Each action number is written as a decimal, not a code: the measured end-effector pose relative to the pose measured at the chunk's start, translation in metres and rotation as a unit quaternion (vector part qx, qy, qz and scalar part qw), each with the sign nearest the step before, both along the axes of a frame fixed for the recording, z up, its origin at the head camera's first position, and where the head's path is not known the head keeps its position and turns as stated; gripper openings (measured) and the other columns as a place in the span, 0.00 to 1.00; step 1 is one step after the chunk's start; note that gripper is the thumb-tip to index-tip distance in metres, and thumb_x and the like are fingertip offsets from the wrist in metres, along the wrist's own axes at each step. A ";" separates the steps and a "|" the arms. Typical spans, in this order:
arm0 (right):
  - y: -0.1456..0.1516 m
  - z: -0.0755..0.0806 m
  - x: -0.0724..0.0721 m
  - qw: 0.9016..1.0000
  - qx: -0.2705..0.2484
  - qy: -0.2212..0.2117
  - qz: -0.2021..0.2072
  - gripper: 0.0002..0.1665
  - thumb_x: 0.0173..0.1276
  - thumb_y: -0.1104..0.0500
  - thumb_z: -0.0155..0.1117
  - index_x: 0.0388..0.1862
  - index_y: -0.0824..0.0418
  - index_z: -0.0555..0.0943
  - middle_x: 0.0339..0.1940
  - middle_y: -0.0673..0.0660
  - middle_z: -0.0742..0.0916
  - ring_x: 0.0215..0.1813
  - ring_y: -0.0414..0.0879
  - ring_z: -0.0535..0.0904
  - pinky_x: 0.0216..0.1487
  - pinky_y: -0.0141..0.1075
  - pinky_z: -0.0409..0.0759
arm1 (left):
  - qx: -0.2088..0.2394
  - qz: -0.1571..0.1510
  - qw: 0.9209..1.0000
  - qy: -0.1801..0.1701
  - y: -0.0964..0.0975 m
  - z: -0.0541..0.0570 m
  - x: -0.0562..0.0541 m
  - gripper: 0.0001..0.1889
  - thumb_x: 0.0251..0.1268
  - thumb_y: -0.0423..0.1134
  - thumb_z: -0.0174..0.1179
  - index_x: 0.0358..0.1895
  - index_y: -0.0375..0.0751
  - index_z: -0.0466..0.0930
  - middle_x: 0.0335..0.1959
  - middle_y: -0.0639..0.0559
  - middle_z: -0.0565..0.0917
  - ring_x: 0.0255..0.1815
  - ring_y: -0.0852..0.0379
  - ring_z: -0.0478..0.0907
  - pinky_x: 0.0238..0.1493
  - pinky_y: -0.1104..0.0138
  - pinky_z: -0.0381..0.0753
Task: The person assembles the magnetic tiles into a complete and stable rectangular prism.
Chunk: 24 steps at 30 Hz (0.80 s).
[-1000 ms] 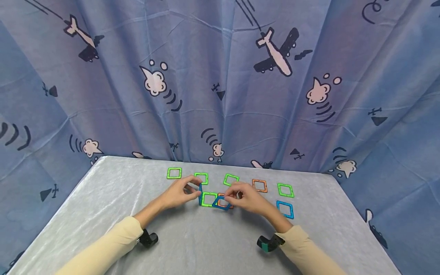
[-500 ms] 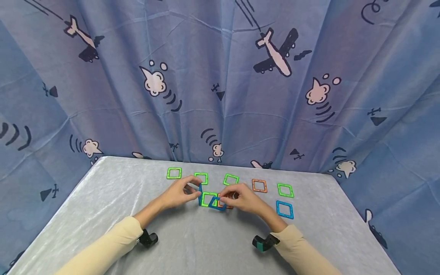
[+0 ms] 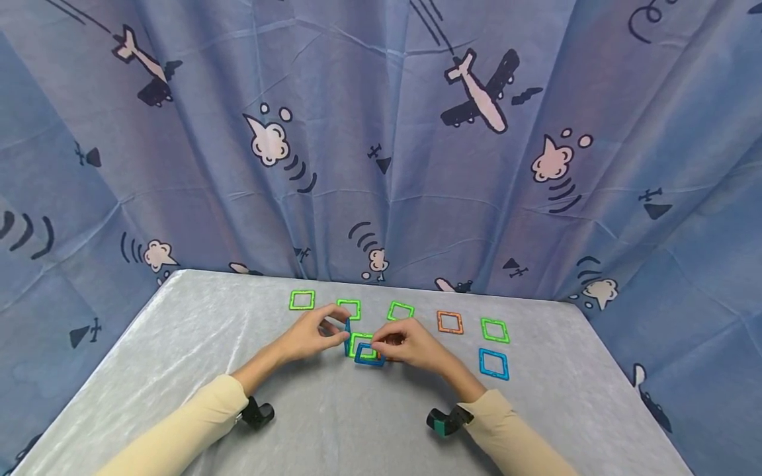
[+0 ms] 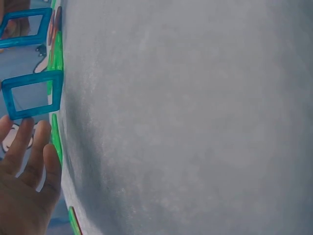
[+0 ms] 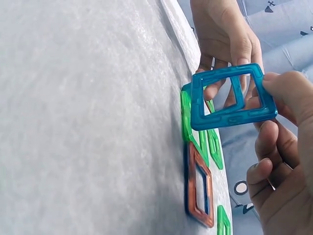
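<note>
My left hand (image 3: pixel 309 336) pinches a blue square magnetic tile (image 4: pixel 56 90) that stands on edge. This tile rises along the left side of a green square tile (image 5: pixel 186 117) lying flat on the table. Between thumb and fingers, my right hand (image 3: pixel 411 342) grips a second blue magnetic tile (image 5: pixel 234 119) by its side. In the head view that second tile is tilted and overlaps the green one. An orange tile (image 5: pixel 192 181) lies flat against the green tile's right side, mostly hidden under my right hand in the head view.
Behind the hands, more flat tiles lie in a loose row: green ones (image 3: pixel 301 308) and an orange one (image 3: pixel 449 331). Another blue tile (image 3: pixel 505 367) rests to the right. A patterned curtain (image 3: pixel 381 132) hangs past the far edge of the pale cloth-covered table (image 3: pixel 333 423).
My right hand has moved left with its blue tile, from over the orange tile to over the green one. The left hand and its upright tile have stayed put.
</note>
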State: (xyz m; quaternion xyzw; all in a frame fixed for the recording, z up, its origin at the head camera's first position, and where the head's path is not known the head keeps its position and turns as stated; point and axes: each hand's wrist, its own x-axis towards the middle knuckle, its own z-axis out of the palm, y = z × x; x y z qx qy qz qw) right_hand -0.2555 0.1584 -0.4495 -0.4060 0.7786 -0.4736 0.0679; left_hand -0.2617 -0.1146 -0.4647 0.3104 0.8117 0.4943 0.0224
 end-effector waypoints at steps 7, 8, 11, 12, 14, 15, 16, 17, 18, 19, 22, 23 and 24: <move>-0.011 0.012 0.006 1.000 0.011 0.013 -0.006 0.05 0.70 0.71 0.67 0.41 0.68 0.88 0.29 0.60 0.86 0.26 0.43 0.76 0.26 0.32 0.74 | 0.003 -0.006 1.000 -0.001 -0.002 -0.004 -0.004 0.20 0.71 0.38 0.67 0.60 0.32 0.77 0.53 0.43 0.82 0.44 0.50 0.85 0.44 0.60 0.84; -0.013 0.016 0.008 1.000 0.012 0.010 -0.006 0.05 0.70 0.72 0.67 0.41 0.69 0.88 0.29 0.61 0.85 0.25 0.44 0.76 0.26 0.31 0.74 | 0.002 -0.007 1.000 -0.001 -0.002 -0.004 -0.004 0.20 0.71 0.38 0.67 0.60 0.32 0.77 0.53 0.43 0.82 0.44 0.51 0.85 0.44 0.60 0.84; -0.016 0.026 0.013 1.000 0.012 0.005 -0.003 0.04 0.69 0.72 0.67 0.40 0.71 0.87 0.28 0.62 0.85 0.25 0.44 0.76 0.26 0.31 0.75 | -0.004 -0.006 1.000 0.003 -0.002 -0.003 -0.004 0.20 0.71 0.39 0.66 0.59 0.32 0.77 0.53 0.43 0.82 0.44 0.51 0.85 0.44 0.61 0.84; -0.017 0.028 0.014 1.000 0.012 0.005 -0.001 0.04 0.69 0.73 0.67 0.40 0.71 0.87 0.28 0.62 0.85 0.25 0.44 0.76 0.25 0.31 0.75 | -0.005 -0.006 1.000 0.004 -0.002 -0.003 -0.004 0.19 0.71 0.39 0.66 0.59 0.32 0.77 0.53 0.42 0.82 0.44 0.51 0.85 0.43 0.61 0.84; -0.018 0.029 0.015 1.000 0.011 0.006 0.001 0.04 0.69 0.73 0.67 0.40 0.71 0.87 0.27 0.63 0.85 0.24 0.45 0.76 0.25 0.31 0.75 | -0.005 -0.006 1.000 0.006 -0.001 -0.003 -0.004 0.19 0.71 0.39 0.66 0.59 0.32 0.77 0.53 0.42 0.82 0.44 0.51 0.85 0.43 0.61 0.84; -0.019 0.030 0.015 1.000 0.010 0.009 0.002 0.04 0.68 0.73 0.67 0.40 0.71 0.87 0.27 0.63 0.85 0.24 0.45 0.76 0.25 0.31 0.75 | -0.005 -0.006 1.000 0.006 -0.001 -0.003 -0.004 0.19 0.71 0.39 0.66 0.59 0.32 0.77 0.53 0.42 0.82 0.44 0.51 0.85 0.43 0.61 0.84; -0.019 0.029 0.015 1.000 0.010 0.010 0.002 0.04 0.68 0.73 0.67 0.39 0.71 0.87 0.27 0.64 0.85 0.24 0.46 0.76 0.25 0.31 0.75 | -0.005 -0.006 1.000 0.005 -0.001 -0.003 -0.004 0.19 0.71 0.39 0.66 0.59 0.31 0.77 0.53 0.41 0.82 0.44 0.51 0.85 0.43 0.61 0.84; -0.020 0.029 0.015 1.000 0.009 0.012 0.002 0.04 0.68 0.73 0.67 0.39 0.71 0.87 0.27 0.64 0.85 0.24 0.46 0.76 0.25 0.31 0.75 | -0.005 -0.006 1.000 0.005 -0.001 -0.003 -0.004 0.20 0.71 0.39 0.66 0.59 0.31 0.77 0.53 0.41 0.82 0.44 0.51 0.85 0.43 0.60 0.84; -0.020 0.028 0.015 1.000 0.010 0.011 0.001 0.04 0.68 0.73 0.67 0.39 0.71 0.87 0.27 0.64 0.85 0.24 0.46 0.76 0.25 0.31 0.75 | -0.004 -0.006 1.000 0.004 -0.001 -0.003 -0.004 0.20 0.71 0.39 0.66 0.59 0.31 0.77 0.53 0.41 0.82 0.44 0.51 0.85 0.43 0.60 0.84; -0.020 0.028 0.015 1.000 0.011 0.010 0.000 0.04 0.68 0.73 0.67 0.39 0.71 0.87 0.28 0.65 0.85 0.24 0.47 0.76 0.25 0.31 0.75 | -0.004 -0.005 1.000 0.003 -0.001 -0.003 -0.004 0.20 0.71 0.39 0.66 0.59 0.31 0.77 0.53 0.41 0.82 0.44 0.51 0.85 0.43 0.60 0.84; -0.021 0.027 0.014 1.000 0.016 -0.003 -0.006 0.04 0.69 0.73 0.67 0.39 0.72 0.87 0.29 0.66 0.86 0.24 0.46 0.77 0.25 0.30 0.74 | -0.004 -0.005 1.000 0.001 -0.002 -0.003 -0.004 0.20 0.71 0.39 0.66 0.60 0.31 0.77 0.53 0.41 0.82 0.44 0.51 0.85 0.43 0.60 0.84; -0.021 0.025 0.012 1.000 0.018 -0.006 -0.009 0.04 0.69 0.73 0.67 0.39 0.72 0.87 0.29 0.65 0.86 0.24 0.46 0.77 0.25 0.30 0.74 | -0.004 -0.005 1.000 0.001 -0.002 -0.003 -0.004 0.20 0.71 0.39 0.66 0.60 0.31 0.77 0.53 0.41 0.82 0.44 0.51 0.85 0.43 0.60 0.84; -0.021 0.022 0.010 1.000 0.021 -0.009 -0.011 0.04 0.69 0.72 0.67 0.40 0.72 0.87 0.29 0.66 0.86 0.24 0.45 0.77 0.25 0.30 0.74 | -0.004 -0.005 1.000 0.000 -0.002 -0.003 -0.004 0.20 0.71 0.39 0.66 0.60 0.31 0.77 0.53 0.41 0.82 0.44 0.51 0.85 0.43 0.60 0.84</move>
